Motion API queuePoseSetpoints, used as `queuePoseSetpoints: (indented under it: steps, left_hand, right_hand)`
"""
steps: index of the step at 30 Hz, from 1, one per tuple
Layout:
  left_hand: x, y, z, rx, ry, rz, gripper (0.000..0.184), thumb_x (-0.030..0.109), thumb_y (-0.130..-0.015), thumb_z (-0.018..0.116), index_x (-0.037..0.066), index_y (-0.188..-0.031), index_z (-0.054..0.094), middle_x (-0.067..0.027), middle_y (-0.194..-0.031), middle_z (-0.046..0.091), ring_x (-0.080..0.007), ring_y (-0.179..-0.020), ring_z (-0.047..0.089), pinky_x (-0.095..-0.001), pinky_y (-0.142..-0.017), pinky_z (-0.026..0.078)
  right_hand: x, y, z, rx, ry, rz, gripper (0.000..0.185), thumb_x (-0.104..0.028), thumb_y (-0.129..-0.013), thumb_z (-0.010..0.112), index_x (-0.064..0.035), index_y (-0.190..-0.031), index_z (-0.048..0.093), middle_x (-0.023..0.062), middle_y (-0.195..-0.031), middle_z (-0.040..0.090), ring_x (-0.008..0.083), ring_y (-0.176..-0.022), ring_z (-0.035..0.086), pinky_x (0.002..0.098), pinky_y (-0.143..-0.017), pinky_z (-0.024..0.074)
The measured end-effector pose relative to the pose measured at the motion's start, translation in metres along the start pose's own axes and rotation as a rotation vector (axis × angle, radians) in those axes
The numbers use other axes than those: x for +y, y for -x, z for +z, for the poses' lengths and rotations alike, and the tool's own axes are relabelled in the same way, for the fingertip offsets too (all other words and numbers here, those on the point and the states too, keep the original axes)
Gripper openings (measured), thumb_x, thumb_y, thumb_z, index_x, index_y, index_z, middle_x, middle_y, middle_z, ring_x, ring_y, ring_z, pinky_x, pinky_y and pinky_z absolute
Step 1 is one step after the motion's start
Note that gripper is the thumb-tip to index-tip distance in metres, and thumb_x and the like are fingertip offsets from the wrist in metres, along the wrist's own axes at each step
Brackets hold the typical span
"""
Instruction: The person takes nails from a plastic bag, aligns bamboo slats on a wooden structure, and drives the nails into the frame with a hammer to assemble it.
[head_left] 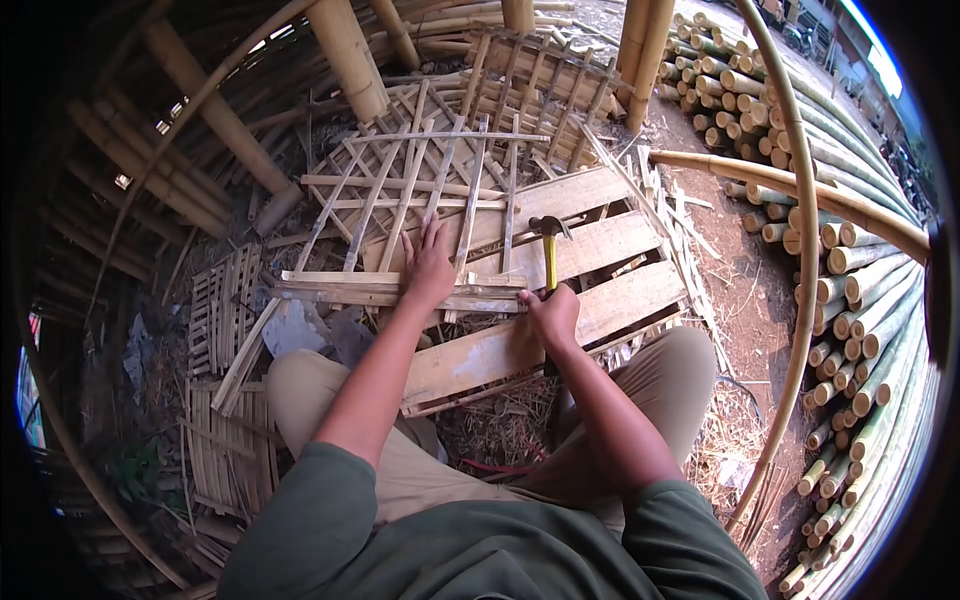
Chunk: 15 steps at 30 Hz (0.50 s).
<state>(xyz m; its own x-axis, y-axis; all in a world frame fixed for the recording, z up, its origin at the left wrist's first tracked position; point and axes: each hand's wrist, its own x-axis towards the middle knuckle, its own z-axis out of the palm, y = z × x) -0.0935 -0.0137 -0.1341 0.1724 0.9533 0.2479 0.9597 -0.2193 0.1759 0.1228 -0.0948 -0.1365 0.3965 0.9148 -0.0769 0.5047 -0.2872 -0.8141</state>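
My right hand [553,318] is closed around the yellow handle of a hammer [550,250], whose dark claw head points up and away from me. Its thumb side is close to the right end of a stack of split bamboo strips [350,290]. My left hand [429,262] lies with fingers spread on a bamboo lattice [402,190], its wrist over those strips. The lattice of crossed slats rests partly on a low platform of wide wooden planks [480,362]. What lies under my left palm is hidden.
Cut bamboo poles [860,300] are piled along the right side. A curved bamboo pole [800,180] arches past them. Upright bamboo posts [345,60] stand beyond the lattice. Small slatted panels [225,310] lie at the left. Bamboo scraps [690,240] litter the ground.
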Motion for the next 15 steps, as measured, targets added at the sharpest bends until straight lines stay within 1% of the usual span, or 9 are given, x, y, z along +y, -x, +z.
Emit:
queuePoseSetpoints:
  steps: [1, 3, 4, 6, 10, 12, 13, 15]
  left_hand:
    - [0.000, 0.000, 0.003, -0.002, 0.001, -0.001, 0.061, 0.015, -0.087, 0.050, 0.003, -0.145, 0.033, -0.0170, -0.155, 0.023, -0.0301, -0.147, 0.014, -0.0556, -0.117, -0.004]
    - [0.005, 0.000, 0.007, 0.007, 0.061, -0.143, 0.063, 0.023, -0.091, 0.045, 0.003, -0.148, 0.028, -0.0155, -0.158, 0.018, -0.0285, -0.148, 0.011, -0.0555, -0.117, -0.003]
    - [0.006, 0.000, 0.006, 0.005, 0.062, -0.148, 0.063, 0.023, -0.091, 0.045, 0.003, -0.148, 0.028, -0.0155, -0.158, 0.018, -0.0285, -0.148, 0.011, -0.0555, -0.117, -0.003]
    - [0.009, -0.001, 0.005, -0.017, -0.007, -0.216, 0.063, 0.028, -0.093, 0.040, 0.003, -0.149, 0.025, -0.0133, -0.160, 0.014, -0.0268, -0.149, 0.008, -0.0548, -0.118, -0.002]
    - [0.013, -0.001, 0.003, -0.038, -0.049, -0.245, 0.063, 0.028, -0.093, 0.040, 0.003, -0.149, 0.025, -0.0120, -0.160, 0.012, -0.0259, -0.149, 0.006, -0.0552, -0.118, -0.001]
    - [0.013, -0.002, 0.001, -0.068, -0.079, -0.262, 0.063, 0.028, -0.093, 0.040, 0.005, -0.150, 0.024, -0.0115, -0.160, 0.012, -0.0256, -0.149, 0.007, -0.0560, -0.117, 0.000]
    - [0.013, -0.003, 0.000, -0.062, -0.078, -0.265, 0.063, 0.028, -0.093, 0.040, 0.005, -0.150, 0.024, -0.0115, -0.160, 0.012, -0.0256, -0.149, 0.007, -0.0560, -0.117, 0.000]
    - [0.014, -0.003, -0.001, -0.115, -0.056, -0.308, 0.063, 0.028, -0.093, 0.040, 0.007, -0.150, 0.024, -0.0109, -0.160, 0.013, -0.0256, -0.149, 0.008, -0.0570, -0.117, 0.002]
  right_hand:
    - [0.000, 0.000, 0.000, -0.002, 0.001, 0.001, 0.045, -0.031, -0.072, 0.085, 0.0013, -0.070, 0.055, 0.0189, -0.065, 0.062, 0.0342, -0.064, 0.063, 0.0424, -0.063, 0.0477]
    - [-0.002, 0.001, -0.001, -0.015, 0.037, 0.024, 0.044, -0.032, -0.072, 0.085, 0.0011, -0.070, 0.055, 0.0187, -0.066, 0.062, 0.0342, -0.064, 0.063, 0.0424, -0.063, 0.0477]
    - [-0.003, 0.001, -0.001, -0.019, 0.039, 0.023, 0.044, -0.032, -0.072, 0.085, 0.0011, -0.070, 0.055, 0.0187, -0.066, 0.062, 0.0342, -0.064, 0.063, 0.0424, -0.063, 0.0477]
    - [-0.004, 0.002, -0.002, 0.011, 0.063, -0.003, 0.045, -0.032, -0.072, 0.085, 0.0011, -0.070, 0.055, 0.0187, -0.066, 0.062, 0.0339, -0.064, 0.063, 0.0423, -0.063, 0.0478]
    - [-0.003, 0.001, -0.004, 0.000, 0.074, -0.014, 0.045, -0.033, -0.072, 0.085, 0.0007, -0.070, 0.056, 0.0191, -0.066, 0.062, 0.0344, -0.064, 0.063, 0.0427, -0.063, 0.0481]
    - [-0.007, 0.000, -0.010, -0.045, 0.089, 0.010, 0.044, -0.035, -0.074, 0.082, 0.0036, -0.074, 0.060, 0.0223, -0.072, 0.065, 0.0394, -0.071, 0.065, 0.0457, -0.068, 0.0493]
    - [-0.009, 0.001, -0.013, -0.044, 0.089, 0.004, 0.044, -0.035, -0.074, 0.082, 0.0036, -0.074, 0.060, 0.0223, -0.072, 0.065, 0.0394, -0.071, 0.065, 0.0457, -0.068, 0.0493]
    - [-0.012, 0.005, -0.018, 0.021, 0.104, -0.095, 0.044, -0.036, -0.083, 0.074, 0.0046, -0.074, 0.061, 0.0238, -0.070, 0.064, 0.0414, -0.070, 0.065, 0.0469, -0.067, 0.0491]
